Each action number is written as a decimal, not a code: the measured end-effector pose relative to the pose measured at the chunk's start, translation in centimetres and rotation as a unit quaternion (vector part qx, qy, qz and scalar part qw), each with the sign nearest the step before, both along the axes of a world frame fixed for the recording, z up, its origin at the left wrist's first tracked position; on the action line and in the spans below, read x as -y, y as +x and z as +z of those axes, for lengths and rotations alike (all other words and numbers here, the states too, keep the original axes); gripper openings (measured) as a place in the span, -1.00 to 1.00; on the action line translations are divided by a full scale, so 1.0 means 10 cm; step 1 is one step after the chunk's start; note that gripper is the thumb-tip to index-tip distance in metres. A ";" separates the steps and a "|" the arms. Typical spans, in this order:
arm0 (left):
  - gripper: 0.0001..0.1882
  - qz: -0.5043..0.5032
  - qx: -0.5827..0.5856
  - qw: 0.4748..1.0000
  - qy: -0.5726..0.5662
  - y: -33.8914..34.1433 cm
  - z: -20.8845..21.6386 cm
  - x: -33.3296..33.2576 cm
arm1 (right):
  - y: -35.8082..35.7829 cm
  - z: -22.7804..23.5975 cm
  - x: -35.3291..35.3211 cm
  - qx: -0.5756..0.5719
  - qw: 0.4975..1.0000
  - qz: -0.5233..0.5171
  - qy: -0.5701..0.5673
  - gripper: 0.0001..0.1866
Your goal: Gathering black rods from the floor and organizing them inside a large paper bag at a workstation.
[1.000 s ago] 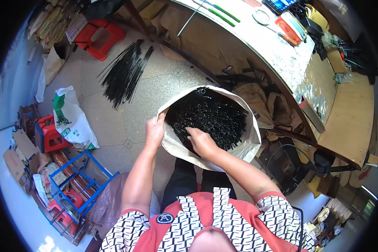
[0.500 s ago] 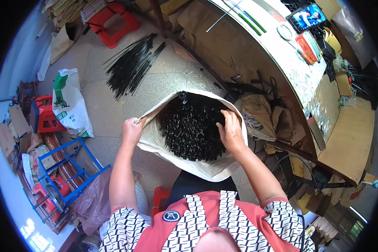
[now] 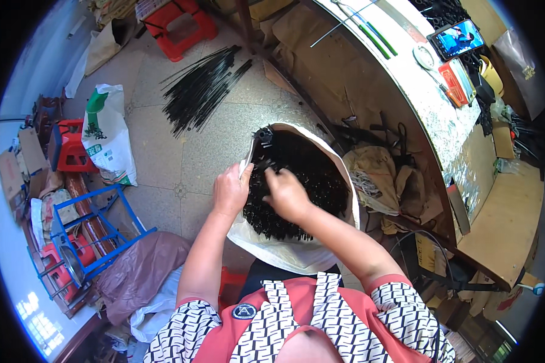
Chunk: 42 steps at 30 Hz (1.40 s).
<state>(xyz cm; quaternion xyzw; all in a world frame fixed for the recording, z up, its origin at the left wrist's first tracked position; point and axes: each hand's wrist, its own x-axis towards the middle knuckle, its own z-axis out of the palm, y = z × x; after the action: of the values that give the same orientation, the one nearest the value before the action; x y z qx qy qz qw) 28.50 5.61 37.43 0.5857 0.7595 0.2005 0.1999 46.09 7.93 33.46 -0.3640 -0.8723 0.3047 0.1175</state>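
The pale sack (image 3: 287, 255), packed with black rods (image 3: 326, 184), stood mouth-up before the person. Fingers of the left hand (image 3: 229, 192) pinched its left rim; those of the right hand (image 3: 287, 196) blurred over the rods, their grip indeterminable from where I stood. The cloth seemed soft, the load heavy, the rim the surest handhold.

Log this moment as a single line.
left hand: grips rim of white sack | right hand: over packed black rods inside, blurred | floor: fanned-out dark rods
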 end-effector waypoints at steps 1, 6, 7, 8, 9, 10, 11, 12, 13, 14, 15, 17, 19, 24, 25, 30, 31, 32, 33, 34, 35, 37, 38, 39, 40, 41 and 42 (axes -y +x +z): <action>-0.57 -0.001 0.000 1.000 0.001 0.02 0.00 0.00 | -0.04 -0.07 0.09 -0.002 0.999 0.047 -0.009 -0.27; -0.58 0.018 0.003 1.000 -0.010 0.00 -0.01 0.09 | 0.50 -0.03 -0.63 -0.002 0.963 -0.134 -0.236 -0.60; -0.58 0.016 0.004 1.000 -0.008 0.01 0.02 0.09 | 0.71 -0.17 -0.77 0.030 0.985 -0.108 -0.129 -0.63; -0.60 0.016 0.020 1.000 -0.016 0.02 0.03 0.09 | 0.80 -0.16 -0.76 0.037 0.991 -0.123 -0.031 -0.64; -0.61 0.015 0.038 0.999 -0.020 0.04 0.06 0.06 | 0.86 -0.13 -0.76 0.043 0.987 -0.138 0.071 -0.64; -0.61 0.011 0.042 0.999 -0.024 0.09 0.07 0.06 | 0.75 -0.12 -0.75 0.213 0.965 -0.133 -0.082 -0.59; -0.61 0.013 0.041 0.999 -0.022 0.11 0.06 0.05 | 0.76 -0.05 -0.60 0.198 0.975 -0.096 -0.041 -0.50; -0.61 0.003 0.052 0.999 -0.006 0.13 0.06 0.06 | 0.67 0.05 -0.51 0.127 0.985 -0.115 0.024 -0.47; -0.61 -0.005 0.060 0.998 0.008 0.14 0.06 0.08 | 0.55 0.17 -0.47 0.053 0.986 -0.129 0.087 -0.43; -0.61 -0.001 0.063 0.998 0.005 0.12 0.06 0.10 | 0.42 0.31 -0.49 0.021 0.988 -0.151 0.009 -0.38; -0.61 0.002 0.063 0.998 0.005 0.13 0.07 0.13 | 0.30 0.41 -0.50 -0.011 0.982 -0.188 0.017 -0.39; -0.61 -0.010 0.071 0.997 0.003 0.13 0.08 0.13 | 0.06 0.51 -0.59 -0.049 0.969 -0.243 0.004 -0.51; -0.61 -0.011 0.072 0.997 0.013 0.18 0.12 0.10 | -0.09 0.36 -0.69 -0.102 0.959 -0.260 0.037 -0.62; -0.61 0.024 0.062 0.998 0.017 0.10 0.09 0.12 | 0.19 0.58 -0.65 -0.209 0.948 -0.229 0.079 -0.78; -0.61 0.031 0.063 0.997 0.014 0.09 0.08 0.13 | 0.34 0.61 -0.61 -0.227 0.943 -0.208 0.125 -0.75; -0.62 0.040 0.064 0.997 0.030 0.07 0.08 0.15 | 0.83 1.59 -0.44 -0.358 0.899 -0.191 0.165 -0.81; -0.62 0.045 0.050 0.997 0.024 0.06 0.07 0.15 | 0.87 1.78 -0.36 -0.388 0.877 -0.239 0.152 -0.81; -0.62 0.051 0.037 0.998 0.018 0.05 0.07 0.16 | 1.01 1.82 -0.35 -0.393 0.861 -0.244 0.209 -0.77; -0.62 0.053 0.038 0.998 0.021 0.06 0.07 0.15 | 1.04 2.00 -0.34 -0.451 0.827 -0.247 0.230 -0.77; -0.62 0.055 0.030 0.998 0.010 0.07 0.09 0.13 | 1.17 2.14 -0.33 -0.523 0.793 -0.214 0.226 -0.73; -0.61 0.055 0.023 0.998 -0.003 0.08 0.09 0.12 | 1.47 2.15 -0.22 -0.634 0.718 -0.264 0.115 -0.72; -0.61 0.060 0.014 0.998 0.004 0.07 0.09 0.13 | 1.60 2.42 -0.23 -0.555 0.726 -0.300 0.275 -0.64; -0.60 0.060 0.007 0.998 0.009 0.09 0.08 0.12 | 1.56 2.57 -0.27 -0.573 0.704 -0.314 0.277 -0.60; -0.60 0.061 0.009 0.998 0.010 0.10 0.08 0.12 | 1.54 2.64 -0.28 -0.590 0.683 -0.328 0.278 -0.55; -0.64 0.062 0.004 0.998 -0.012 0.11 0.10 0.11 | 1.61 2.66 -0.33 -0.657 0.681 -0.259 0.193 -0.47; -0.68 0.063 -0.002 0.997 -0.033 0.13 0.12 0.11 | 1.55 2.64 -0.40 -0.513 0.715 -0.348 0.325 -0.46; -0.68 0.062 0.000 0.998 -0.031 0.15 0.15 0.10 | 1.59 2.63 -0.45 -0.520 0.722 -0.366 0.273 -0.47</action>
<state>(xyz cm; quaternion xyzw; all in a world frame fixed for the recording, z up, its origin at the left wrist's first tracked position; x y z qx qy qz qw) 29.97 4.62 38.98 0.5310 0.8000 0.1888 0.2058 61.99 12.45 59.77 -0.3914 -0.5184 0.1285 0.7494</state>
